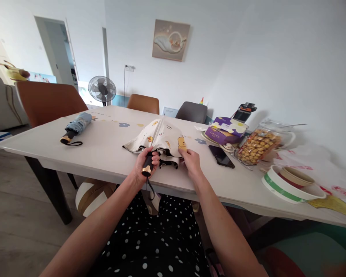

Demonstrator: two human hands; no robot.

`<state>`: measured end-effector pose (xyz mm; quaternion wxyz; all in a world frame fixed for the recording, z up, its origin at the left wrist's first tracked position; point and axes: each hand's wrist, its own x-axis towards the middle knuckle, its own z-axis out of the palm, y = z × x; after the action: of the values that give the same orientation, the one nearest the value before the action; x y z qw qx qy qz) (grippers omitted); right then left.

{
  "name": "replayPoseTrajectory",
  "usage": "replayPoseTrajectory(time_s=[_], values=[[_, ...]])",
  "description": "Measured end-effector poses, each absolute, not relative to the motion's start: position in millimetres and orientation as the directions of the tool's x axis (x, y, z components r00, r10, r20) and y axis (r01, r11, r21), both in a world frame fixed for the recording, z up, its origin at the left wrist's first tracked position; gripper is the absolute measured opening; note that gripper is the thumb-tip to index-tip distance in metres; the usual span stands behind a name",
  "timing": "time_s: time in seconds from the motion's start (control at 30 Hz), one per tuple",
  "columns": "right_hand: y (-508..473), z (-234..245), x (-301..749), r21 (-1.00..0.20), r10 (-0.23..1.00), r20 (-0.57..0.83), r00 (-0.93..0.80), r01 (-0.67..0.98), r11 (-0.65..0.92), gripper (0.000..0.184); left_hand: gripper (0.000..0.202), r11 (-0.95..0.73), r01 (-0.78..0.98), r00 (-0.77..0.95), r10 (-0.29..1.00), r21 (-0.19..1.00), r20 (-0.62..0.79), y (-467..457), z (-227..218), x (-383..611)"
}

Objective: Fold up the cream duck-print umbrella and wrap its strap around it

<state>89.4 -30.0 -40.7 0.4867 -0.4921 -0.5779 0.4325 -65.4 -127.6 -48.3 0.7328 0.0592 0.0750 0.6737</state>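
Note:
A cream folding umbrella [161, 138] with cartoon prints lies loosely collapsed on the table in front of me, its dark underside showing along the near edge. My left hand [146, 163] is wrapped round its black handle with a gold-coloured end, and a black wrist strap hangs below the table edge. With my right hand [192, 159] I pinch the right edge of the canopy fabric beside a yellow bear print. A second umbrella [79, 125], light blue and bundled up, rests at the table's left side, its black handle towards me.
On the white table [109, 154], a black phone [221, 156] lies right of my right hand. Beyond are a purple tissue box [222, 135], a clear jar of round snacks [256, 146], a plastic bag [308, 157] and paper bowls [279, 186]. Chairs [143, 104] stand along the far side.

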Motion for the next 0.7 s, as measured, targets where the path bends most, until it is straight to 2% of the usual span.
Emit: replayPoseTrajectory(time_s=[0.07, 0.13, 0.17, 0.23, 0.33, 0.43, 0.53, 0.7], values=[[-27.9, -39.7, 90.9, -0.985, 0.988, 0.148, -0.053, -0.098, 0.143, 0.023, 0.016, 0.090, -0.976, 0.083, 0.996, 0.199, -0.045, -126.6, -48.9, -65.8], [-25.3, -37.3, 93.3, -0.912, 0.982, 0.175, -0.063, -0.386, 0.138, 0.023, 0.015, 0.100, -0.970, 0.085, 0.993, 0.221, -0.076, -125.4, -48.8, -66.0], [-24.5, -35.8, 94.5, -0.863, 0.979, 0.189, -0.076, -0.488, 0.128, 0.023, 0.015, 0.112, -0.966, 0.092, 0.991, 0.234, -0.097, -124.8, -48.6, -66.0], [-24.8, -32.7, 95.9, -0.807, 0.970, 0.204, -0.129, -0.584, 0.091, 0.023, 0.014, 0.145, -0.958, 0.114, 0.984, 0.249, -0.135, -123.6, -48.0, -66.0], [-30.9, -29.4, 93.5, -0.823, 0.931, 0.210, -0.300, -0.569, 0.002, 0.032, 0.015, 0.165, -0.959, 0.134, 0.980, 0.230, -0.144, -122.4, -47.9, -66.4], [-39.0, -29.4, 87.2, -0.884, 0.860, 0.215, -0.463, -0.467, -0.031, 0.039, 0.016, 0.169, -0.960, 0.140, 0.980, 0.222, -0.141, -122.0, -48.6, -66.7], [-42.5, -33.2, 81.1, -0.934, 0.866, 0.145, -0.478, -0.354, -0.039, 0.039, 0.016, 0.167, -0.957, 0.135, 0.980, 0.237, -0.145, -122.6, -48.4, -66.1], [-37.5, -44.0, 76.1, -0.970, 0.888, -0.040, -0.459, -0.195, -0.144, 0.036, 0.017, 0.137, -0.949, 0.096, 0.984, 0.284, -0.153, -123.3, -46.6, -64.8]])
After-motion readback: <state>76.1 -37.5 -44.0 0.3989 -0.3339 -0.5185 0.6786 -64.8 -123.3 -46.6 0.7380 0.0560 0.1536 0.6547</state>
